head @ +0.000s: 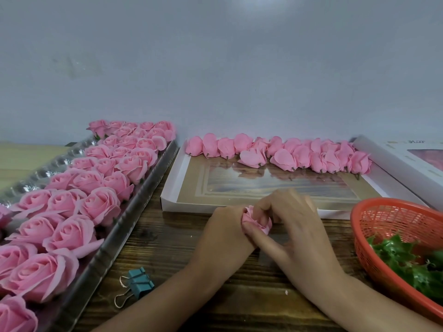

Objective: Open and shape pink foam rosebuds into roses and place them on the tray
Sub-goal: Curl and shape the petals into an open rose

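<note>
the pink foam rosebud (259, 222) is held just in front of the shallow white box (169, 200), at the box's near edge, above the wooden table (167, 248). the left hand (225, 232) is curled round the bud's left side and base. the right hand (297, 226) meets it from the other side, its fingertips (266, 203) bent down onto the petals and its thumb beneath. both hands pinch the bud and touch each other. inside the box, along its far wall, lies a row of closed rosebuds (282, 154). just beside the box on its left, a silver tray (115, 238) carries rows of opened roses (100, 204). right of the box, an orange basket (374, 212) holds green leaves (402, 259). in front of the box and to its left, near the tray, a teal binder clip (139, 282) lies on the table.
</note>
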